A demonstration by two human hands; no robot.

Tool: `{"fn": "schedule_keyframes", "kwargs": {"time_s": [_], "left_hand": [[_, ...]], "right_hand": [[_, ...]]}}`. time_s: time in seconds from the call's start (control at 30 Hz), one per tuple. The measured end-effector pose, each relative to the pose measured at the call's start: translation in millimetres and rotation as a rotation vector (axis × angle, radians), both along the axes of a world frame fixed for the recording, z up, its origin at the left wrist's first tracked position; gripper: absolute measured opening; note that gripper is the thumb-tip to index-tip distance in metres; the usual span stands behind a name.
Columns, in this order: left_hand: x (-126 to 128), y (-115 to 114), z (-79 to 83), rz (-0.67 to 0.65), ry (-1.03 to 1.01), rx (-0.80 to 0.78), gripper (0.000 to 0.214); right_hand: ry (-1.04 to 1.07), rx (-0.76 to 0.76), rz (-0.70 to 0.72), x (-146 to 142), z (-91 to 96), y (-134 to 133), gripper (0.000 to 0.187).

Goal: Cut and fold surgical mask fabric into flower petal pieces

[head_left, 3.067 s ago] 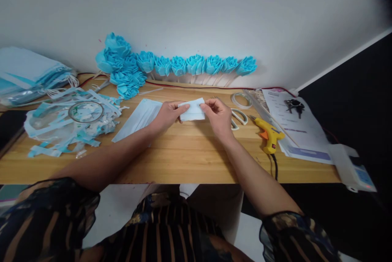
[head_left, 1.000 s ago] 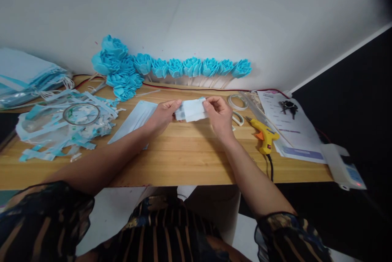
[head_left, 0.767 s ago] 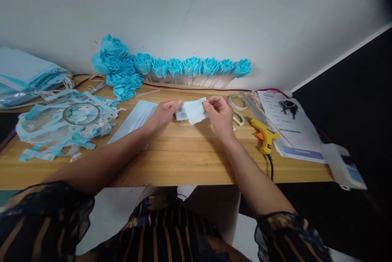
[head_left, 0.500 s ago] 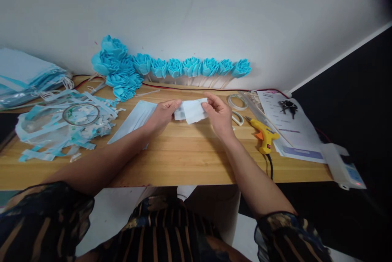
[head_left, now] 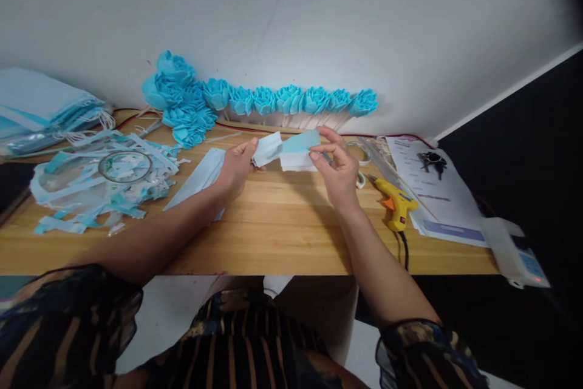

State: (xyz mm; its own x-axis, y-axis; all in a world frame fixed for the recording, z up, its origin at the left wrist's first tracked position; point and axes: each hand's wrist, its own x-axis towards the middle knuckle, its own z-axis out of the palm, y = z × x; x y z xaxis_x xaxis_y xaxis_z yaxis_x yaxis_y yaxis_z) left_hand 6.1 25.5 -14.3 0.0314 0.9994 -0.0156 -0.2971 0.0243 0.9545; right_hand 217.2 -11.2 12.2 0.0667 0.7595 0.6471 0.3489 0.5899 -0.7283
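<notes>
Above the middle of the table, my left hand (head_left: 237,165) pinches a pale blue-white piece of mask fabric (head_left: 268,148). My right hand (head_left: 339,173) grips pieces of fabric between thumb and fingers, a brighter blue piece (head_left: 300,142) above a white piece (head_left: 297,161). The pieces of the two hands meet or overlap near the middle; whether they are joined I cannot tell. Under my left wrist lies a flat, pleated light blue face mask (head_left: 195,178), partly hidden by the arm.
Blue fabric flowers on sticks (head_left: 289,99) lean along the wall. Mask scraps (head_left: 64,186) and a tape roll (head_left: 125,165) lie left, near stacked masks (head_left: 40,104). At right are a yellow glue gun (head_left: 397,201), another tape roll (head_left: 362,151), papers (head_left: 423,195) and keys (head_left: 432,161).
My hands have drawn apart, the right one moving right. The fabric has spread from one small overlapped bundle into separate-looking pieces, and a blue side now shows. The view has shifted slightly.
</notes>
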Motion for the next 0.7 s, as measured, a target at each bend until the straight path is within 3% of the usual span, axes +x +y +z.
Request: {"fn": "schedule_keyframes", "kwargs": {"time_s": [0.23, 0.33, 0.43, 0.57, 0.7], "left_hand": [[0, 0, 0.7, 0.002, 0.006, -0.007, 0.039], [0, 0, -0.5, -0.018, 0.004, 0.011, 0.041], [1, -2, -1.6, -0.048, 0.028, 0.047, 0.041], [3, -9, 1.5, -0.116, 0.082, 0.063, 0.041], [7, -17, 6.6, -0.231, 0.068, 0.047, 0.042]], "right_hand": [[-0.085, 0.042, -0.057, 3, 6.7, -2, 0.017], [-0.081, 0.014, -0.012, 2, 4.8, -2, 0.013], [0.013, -0.066, 0.069, -2, -0.6, -4, 0.009], [0.09, -0.265, 0.15, -11, -5.9, -8, 0.018], [0.173, -0.308, 0.16, -20, -11.7, -6, 0.025]]}}
